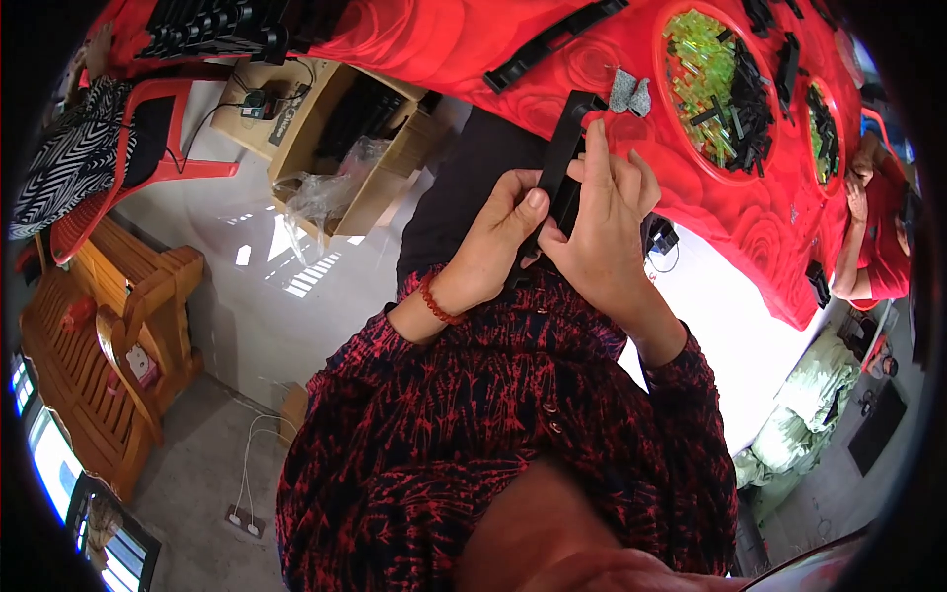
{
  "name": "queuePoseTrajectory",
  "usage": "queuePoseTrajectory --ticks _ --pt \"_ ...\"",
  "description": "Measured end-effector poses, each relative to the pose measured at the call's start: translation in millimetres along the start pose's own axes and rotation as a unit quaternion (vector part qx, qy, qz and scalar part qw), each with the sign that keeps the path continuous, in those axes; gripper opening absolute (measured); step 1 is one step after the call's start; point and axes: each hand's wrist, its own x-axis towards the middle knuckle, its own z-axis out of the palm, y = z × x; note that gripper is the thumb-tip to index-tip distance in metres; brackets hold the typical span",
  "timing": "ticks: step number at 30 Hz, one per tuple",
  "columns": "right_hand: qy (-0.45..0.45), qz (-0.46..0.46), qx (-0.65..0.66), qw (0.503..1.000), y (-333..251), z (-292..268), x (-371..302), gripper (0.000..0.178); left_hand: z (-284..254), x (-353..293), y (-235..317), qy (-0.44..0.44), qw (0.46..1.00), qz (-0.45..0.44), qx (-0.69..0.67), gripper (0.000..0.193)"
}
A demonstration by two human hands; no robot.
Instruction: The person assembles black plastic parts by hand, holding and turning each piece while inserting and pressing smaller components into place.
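Note:
A long black plastic bar [569,123] slants up from my lap toward the edge of the red-covered table [434,49]. My left hand [493,237] grips its lower left side, thumb lying along it; a red bead bracelet circles that wrist. On the bar's right side is my right hand [607,222], its thumb against the bar and its index finger stretched toward the upper end. The fingers partly cover the bar's middle and lower part. Just beyond the right fingertips, a small grey speckled piece [629,94] lies on the cloth.
Another black bar [552,44] lies farther back, with stacked black parts [212,30] at far left. A red basin [660,74] holds yellow-green clear pieces and black pieces. Left are an open cardboard box [370,192], a red chair [192,168] and a wooden bench [138,296]. A person [878,247] sits at right.

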Motion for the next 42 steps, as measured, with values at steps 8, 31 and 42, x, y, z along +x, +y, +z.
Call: queuePoseTrajectory --ticks 8,31,42 --pt "-0.024 0.000 -0.004 1.000 -2.2 -0.4 -4.2 0.100 -0.8 -3.8 -5.7 0.018 0.999 0.002 -0.036 0.041" --pt "-0.025 0.003 -0.001 1.000 -0.1 3.1 -8.6 0.097 -3.7 -2.6 -10.1 0.006 0.999 -0.015 -0.051 0.038" --pt "-0.079 -0.056 -0.015 0.995 8.9 -55.4 11.2 0.071 -52.0 -2.1 27.7 -0.097 0.975 -0.174 -0.102 0.031"
